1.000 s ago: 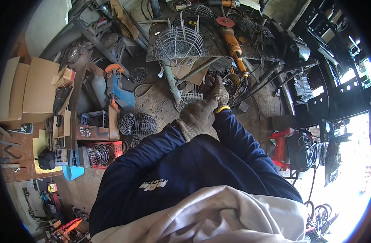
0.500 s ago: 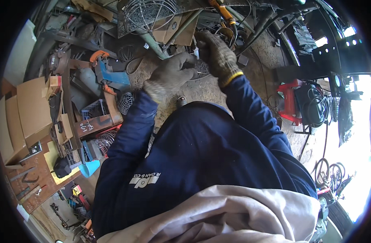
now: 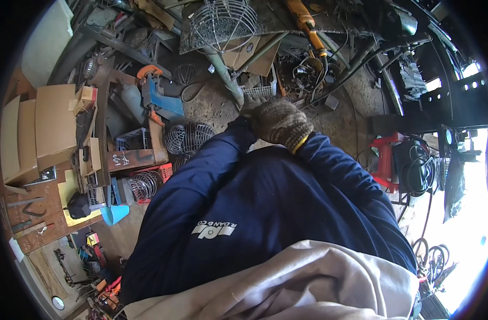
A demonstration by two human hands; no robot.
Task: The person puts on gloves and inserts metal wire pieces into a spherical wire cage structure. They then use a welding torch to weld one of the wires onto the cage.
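Both my hands wear knitted work gloves and meet close in front of my body. My right hand (image 3: 281, 122), with a yellow cuff edge, is curled over toward my left wrist. Its fingertips are hidden, so what it grips does not show. My left hand (image 3: 247, 105) lies mostly behind it, fingers out of sight, its dark blue sleeve reaching up to the right glove. Just beyond the hands are a green metal leg (image 3: 225, 77) and a white plastic basket (image 3: 259, 90) on the floor.
A domed wire cage (image 3: 222, 24) sits on the workbench ahead, beside an orange power tool (image 3: 306, 26). Leftward are a blue clamp-like tool (image 3: 163, 101), rounded wire cages (image 3: 197, 136) and cardboard boxes (image 3: 54, 120). A red stool (image 3: 385, 162) stands at right.
My hands were apart and farther out; now both are drawn in toward my body and together, the right covering much of the left. The view has shifted slightly.
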